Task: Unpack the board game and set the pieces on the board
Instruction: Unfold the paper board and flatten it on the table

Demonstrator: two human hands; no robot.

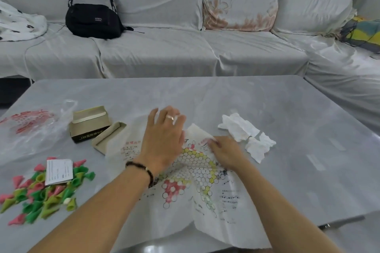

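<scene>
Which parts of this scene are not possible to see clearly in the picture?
All in the head view:
- Middle of the paper board: covered by the left hand and right hand.
- Board's near edge: cut off by the frame's bottom.
- Print on the board and on the white card: too small to read.
- Pieces under the card: hidden, so no count.
- Right hand's fingertips: blurred.
- Inside the box: not visible.

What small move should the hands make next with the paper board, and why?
Probably fold the flap back flat: the paper board still has a corner folded over under the right hand, while the left hand presses it down. The cone pieces wait in a heap on the table.
</scene>
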